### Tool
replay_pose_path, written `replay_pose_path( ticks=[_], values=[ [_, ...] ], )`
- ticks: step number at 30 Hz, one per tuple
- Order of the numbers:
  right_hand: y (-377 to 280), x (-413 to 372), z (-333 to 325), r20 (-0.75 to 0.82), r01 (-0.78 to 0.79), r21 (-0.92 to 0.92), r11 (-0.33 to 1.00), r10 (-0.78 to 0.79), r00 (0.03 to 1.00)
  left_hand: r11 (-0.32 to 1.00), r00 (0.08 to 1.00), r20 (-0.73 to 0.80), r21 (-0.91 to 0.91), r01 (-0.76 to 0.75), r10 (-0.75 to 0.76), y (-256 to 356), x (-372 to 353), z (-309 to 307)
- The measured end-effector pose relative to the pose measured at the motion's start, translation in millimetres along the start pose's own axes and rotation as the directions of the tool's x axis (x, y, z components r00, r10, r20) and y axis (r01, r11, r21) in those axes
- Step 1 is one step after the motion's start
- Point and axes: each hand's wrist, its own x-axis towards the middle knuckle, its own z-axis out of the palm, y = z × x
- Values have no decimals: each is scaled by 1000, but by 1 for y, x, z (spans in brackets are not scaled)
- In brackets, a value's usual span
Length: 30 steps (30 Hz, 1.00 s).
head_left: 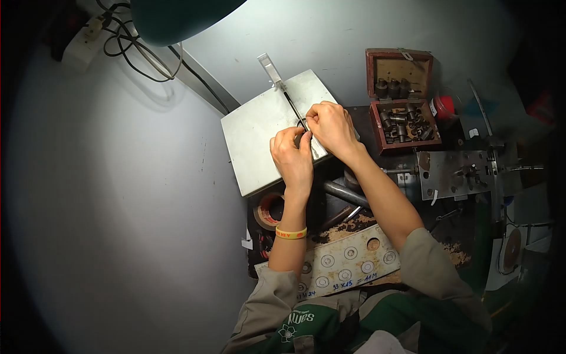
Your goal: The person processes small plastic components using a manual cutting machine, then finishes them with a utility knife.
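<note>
The band (290, 233) on my wrist is yellow with red letters. The plate (259, 130) is pale grey and the thin rod (293, 106) across it is black. The box (401, 97) is red-brown wood, its metal pieces (407, 121) dark grey. My sleeves (277, 295) are khaki over green cloth (407, 324) printed in white. The board (348, 262) is cream, with ringed circles and blue writing.
</note>
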Motion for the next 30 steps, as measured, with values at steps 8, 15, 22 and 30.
replay_pose_path(
  ticks=[8, 15, 22, 30],
  values=[
    [-1, -1, -2, -2, -22, 10, 1000, 22, 1000, 1000, 1000, -11, -1, -6, 6, 0, 1, 1],
    [-3, -2, -1, -13, -25, -6, 1000, 25, 1000, 998, 999, -5, -48, 35, -35, -2, 4, -1],
    [-3, -2, -1, -19, -25, -15, 1000, 24, 1000, 998, 999, -17, -48, 48, -49, -1, 4, 0],
    [-2, -3, -2, -14, -20, -10, 1000, 20, 1000, 1000, 999, -26, -14, -28, 28, -3, 3, 0]
  ],
)
